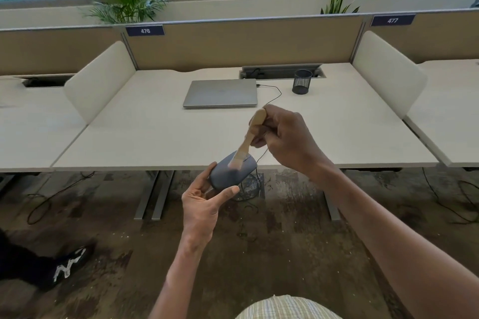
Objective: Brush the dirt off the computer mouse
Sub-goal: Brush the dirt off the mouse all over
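Left hand [201,204] is gripping mouse [228,172], fingers clamped round its sides, holding it in air just before surface [155,134] edge. Right hand [285,137] fingers are clamping brush [250,134] handle; bristles are touching mouse top. Laptop [220,93] is lying closed on surface, cup [302,81] beside it

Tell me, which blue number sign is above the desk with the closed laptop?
The dark blue sign reading 476, on the tan partition, left of the closed grey laptop. The other sign, 477, sits above the next desk to the right.
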The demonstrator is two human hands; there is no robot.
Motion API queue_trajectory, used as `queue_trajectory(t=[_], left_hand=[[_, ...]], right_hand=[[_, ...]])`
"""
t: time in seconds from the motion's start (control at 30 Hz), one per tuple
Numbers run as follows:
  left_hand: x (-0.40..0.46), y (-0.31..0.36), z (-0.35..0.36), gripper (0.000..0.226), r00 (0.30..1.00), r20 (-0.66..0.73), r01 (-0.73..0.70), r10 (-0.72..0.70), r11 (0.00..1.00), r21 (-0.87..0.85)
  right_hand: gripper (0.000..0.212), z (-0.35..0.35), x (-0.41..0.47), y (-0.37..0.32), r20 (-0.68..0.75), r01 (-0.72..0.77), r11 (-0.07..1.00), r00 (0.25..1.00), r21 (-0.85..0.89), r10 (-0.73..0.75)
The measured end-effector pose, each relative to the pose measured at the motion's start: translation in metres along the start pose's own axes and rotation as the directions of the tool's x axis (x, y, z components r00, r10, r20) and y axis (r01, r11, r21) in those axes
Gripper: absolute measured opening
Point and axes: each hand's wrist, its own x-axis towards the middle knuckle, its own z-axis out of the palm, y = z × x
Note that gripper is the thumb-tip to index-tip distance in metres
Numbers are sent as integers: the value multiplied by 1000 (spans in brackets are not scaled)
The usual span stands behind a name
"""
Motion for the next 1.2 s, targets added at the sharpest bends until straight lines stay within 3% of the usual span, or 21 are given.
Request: queue_trajectory(t=[0.07,0.23,0.33,0.47,0.63,0.73,0.9,1.0,1.13,1.2], left_hand=[[1,-1,1,80,1000,4,6,-6,1000,-13],[-1,-5,0,78,1000,-11,0,0,1000,9],[0,-8,0,79,1000,-8,3,-3,1000,3],[0,-8,-1,80,1000,-14,3,-3,1000,14],[-1,-9,-2,78,1000,-8,-4,4,1000,18],[-2,-6,-2,75,1000,-5,-4,4,1000,-9],[-1,-4,-3,76,1000,5,7,-6,1000,-13],[-2,-3,-3,78,1000,-6,17,-17,1000,-11],[-2,-3,0,77,999,4,32,-32,999,5],[-2,-3,0,82,999,-7,49,-49,999,-3]], right_hand=[[28,-1,1,-1,-9,47,998,999,-53,-47],[30,-13,-3,0,160,131,988,980,-86,-116],[23,-8,-2,-2,109,175,982,980,-75,-166],[21,-1,-8,-5,178,222,968,963,-114,-200],[17,-3,-5,-6,155,245,964,961,-102,-227],[24,-4,-6,-2,167,151,987,976,-59,-139],[11,-16,2,23,-95,-95,990,992,-109,85],[7,-21,5,33,-205,-156,979,971,-134,127],[7,-19,8,37,-172,-223,975,961,-12,218],[10,-21,7,42,-191,-253,966,952,-57,238]])
